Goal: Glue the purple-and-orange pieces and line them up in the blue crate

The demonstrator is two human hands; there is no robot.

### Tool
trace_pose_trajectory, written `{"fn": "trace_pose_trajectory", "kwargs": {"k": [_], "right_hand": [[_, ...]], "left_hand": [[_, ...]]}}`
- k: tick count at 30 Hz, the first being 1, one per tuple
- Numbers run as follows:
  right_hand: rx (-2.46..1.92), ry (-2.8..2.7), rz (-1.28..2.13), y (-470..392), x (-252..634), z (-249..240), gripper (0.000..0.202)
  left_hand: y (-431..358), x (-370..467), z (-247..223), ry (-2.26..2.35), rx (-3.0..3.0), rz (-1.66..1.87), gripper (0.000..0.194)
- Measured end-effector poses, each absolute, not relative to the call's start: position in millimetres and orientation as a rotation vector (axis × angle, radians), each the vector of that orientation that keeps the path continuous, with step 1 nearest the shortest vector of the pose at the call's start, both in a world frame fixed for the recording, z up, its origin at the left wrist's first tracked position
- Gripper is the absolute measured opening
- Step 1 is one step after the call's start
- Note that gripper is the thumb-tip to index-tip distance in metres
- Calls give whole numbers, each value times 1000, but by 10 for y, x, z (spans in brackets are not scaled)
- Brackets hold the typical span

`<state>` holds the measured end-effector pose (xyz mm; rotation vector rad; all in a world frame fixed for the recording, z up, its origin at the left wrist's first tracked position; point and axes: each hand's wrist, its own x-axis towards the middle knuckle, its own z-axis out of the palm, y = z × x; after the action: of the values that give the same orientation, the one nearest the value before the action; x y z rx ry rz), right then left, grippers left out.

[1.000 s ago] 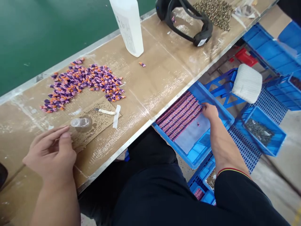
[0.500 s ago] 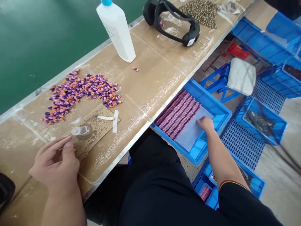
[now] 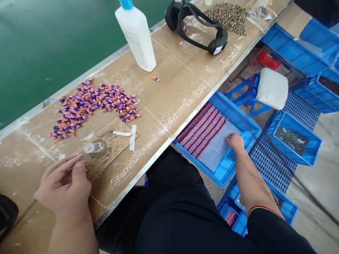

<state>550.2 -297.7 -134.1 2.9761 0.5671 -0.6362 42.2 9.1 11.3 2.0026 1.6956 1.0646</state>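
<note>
The long workbench (image 3: 185,81) is cut off at both ends; it is covered in brown sheeting scuffed with white, and edged with a pale strip. The blue plastic tray (image 3: 236,112) below it is partly hidden by the bench edge. In it, tight ribbed rows (image 3: 202,130) of purple, pink and orange pieces are laid at the side toward the bench, beside a smooth white sheet (image 3: 212,155). A white-cushioned stool (image 3: 274,88) is partly covered by the tray. On the bench, a loose pile (image 3: 100,98) of small pointed pieces in the same colours is spread, many buried under others. A black headset (image 3: 172,17) with curved straps and a translucent, flat-sided bottle (image 3: 137,42) are stood near the far edge.

The right hand (image 3: 235,141) is held over the white sheet, thumb and fingertips brought together; whether anything is pinched there cannot be told. The left hand (image 3: 65,178) is held beside the cardboard (image 3: 112,150), its thumb near the fingers; its palm is hidden, and whether anything is gripped cannot be told.

On the speckled cardboard are set a clear, round container (image 3: 94,147), its contents hard to make out, and a pale stick (image 3: 122,133), overlapped by white tape (image 3: 132,137) at one end. A single piece (image 3: 156,79) is left near the bottle.
</note>
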Motion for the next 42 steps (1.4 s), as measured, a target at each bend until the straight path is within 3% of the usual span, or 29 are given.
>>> {"fn": "trace_pose_trajectory", "kwargs": {"k": [4,8,16,42], "right_hand": [[3088,587,-464,-2887,5616,-1214,39],[3173,661,-319,-2618,5802,-1190,47],[3176,663,-208,-2180,6038,-1347,41],[3061,696,-225,-2111,6144,-1374,41]], "left_hand": [[109,481,129,1725,1953,1174,46],[121,513,159,1726,1935,1192,46],[128,472,104,1739,1939,1183,46],[87,571,177,1797,1938,1183,45]]}}
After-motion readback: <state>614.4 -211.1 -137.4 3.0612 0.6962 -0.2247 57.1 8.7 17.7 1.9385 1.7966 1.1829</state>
